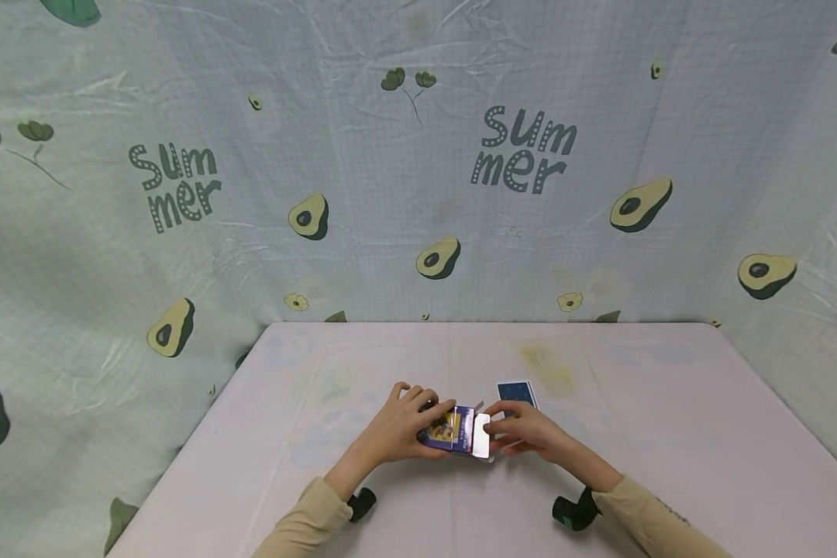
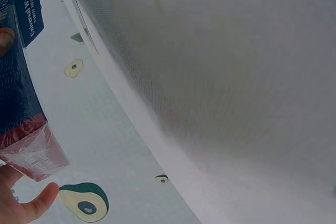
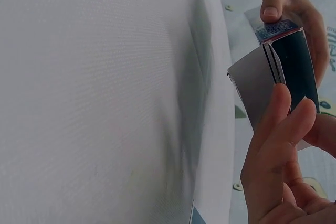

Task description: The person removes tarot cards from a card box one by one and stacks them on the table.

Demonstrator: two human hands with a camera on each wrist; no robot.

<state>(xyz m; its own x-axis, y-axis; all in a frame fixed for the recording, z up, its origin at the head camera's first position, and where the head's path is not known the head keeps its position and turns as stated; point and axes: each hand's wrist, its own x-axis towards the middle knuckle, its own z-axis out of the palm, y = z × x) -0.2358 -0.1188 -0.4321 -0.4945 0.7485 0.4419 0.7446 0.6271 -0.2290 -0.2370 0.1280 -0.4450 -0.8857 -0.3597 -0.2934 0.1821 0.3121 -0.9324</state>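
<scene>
In the head view, a purple card box (image 1: 449,430) with a coloured picture lies in my left hand (image 1: 408,422). The hand grips its sides, its index finger across the top. The box's end toward my right hand (image 1: 530,430) is open, with a white flap (image 1: 481,436) sticking out. My right hand's loosely bent fingers are right at that end; a fingertip overlaps the flap. From the right wrist, the fingertips (image 3: 281,93) show at the dark opening (image 3: 299,64). The left wrist view shows the blue side of the box (image 2: 18,87) and a flap lettered "Universal Waite".
A dark blue card with a white border (image 1: 518,393) lies on the table just beyond my right hand. The white-covered table (image 1: 363,496) meets a hanging avocado-print cloth (image 1: 363,271) at its far edge. Black wrist cameras (image 1: 575,511) sit under both wrists.
</scene>
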